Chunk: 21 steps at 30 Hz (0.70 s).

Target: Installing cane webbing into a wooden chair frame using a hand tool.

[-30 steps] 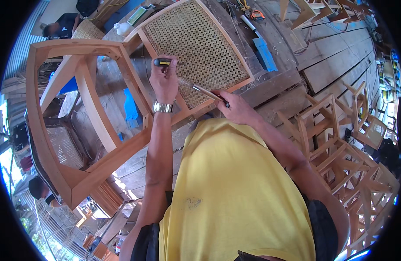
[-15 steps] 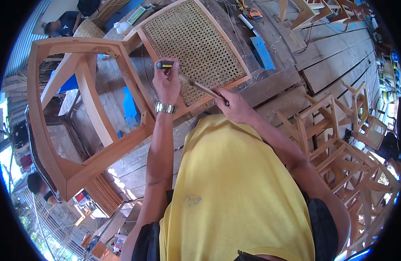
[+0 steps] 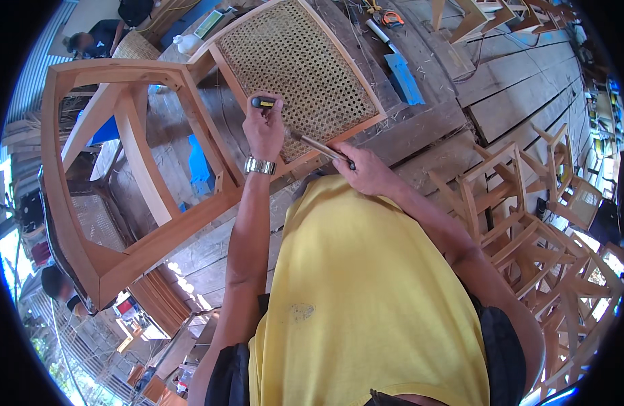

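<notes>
My left hand [image 3: 264, 135] is closed around a tool with a black and yellow handle [image 3: 263, 103], like a chisel or screwdriver; its working end is hidden. It is over the near-left part of a woven cane panel [image 3: 305, 61] set in a wooden chair frame [image 3: 166, 237]. My right hand [image 3: 362, 168] grips what looks like a hammer [image 3: 320, 147] by its slim handle. The hammer's blurred far end points at the cane beside my left hand. The frame's open back stands to the left of the panel.
Blue pieces [image 3: 404, 80] and an orange tape measure [image 3: 392, 19] lie on the worn wooden bench beyond the panel. Bare chair frames [image 3: 522, 196] are stacked at the right. A white bottle [image 3: 187, 44] stands behind the frame. Two people are at the far left.
My left hand and its tool have shifted slightly to the right. The hammer remains in my right hand, its far end a little lower and nearer the left hand.
</notes>
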### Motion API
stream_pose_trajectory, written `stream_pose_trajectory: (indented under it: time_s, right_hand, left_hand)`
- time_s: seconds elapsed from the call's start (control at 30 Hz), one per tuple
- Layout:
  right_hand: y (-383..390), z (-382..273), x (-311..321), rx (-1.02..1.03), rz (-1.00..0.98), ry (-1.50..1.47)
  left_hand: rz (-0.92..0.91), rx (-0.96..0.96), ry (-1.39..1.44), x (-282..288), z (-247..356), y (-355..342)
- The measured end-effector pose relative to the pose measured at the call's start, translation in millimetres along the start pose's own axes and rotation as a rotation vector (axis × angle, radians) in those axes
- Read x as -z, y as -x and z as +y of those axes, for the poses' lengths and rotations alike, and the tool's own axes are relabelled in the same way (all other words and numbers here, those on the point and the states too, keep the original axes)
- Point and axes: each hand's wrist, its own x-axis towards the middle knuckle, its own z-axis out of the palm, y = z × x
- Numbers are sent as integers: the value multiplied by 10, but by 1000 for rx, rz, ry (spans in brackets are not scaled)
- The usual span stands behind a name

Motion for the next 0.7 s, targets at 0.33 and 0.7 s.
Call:
stream_pose_trajectory:
  time_s: [0.33,0.7]
  right_hand:
    - [167,-37,52,11,10,-103]
    - [97,103,139,-77,274,-136]
  left_hand:
    - [-18,-7,-87,94,187,96]
    - [101,-22,-6,118,55,-112]
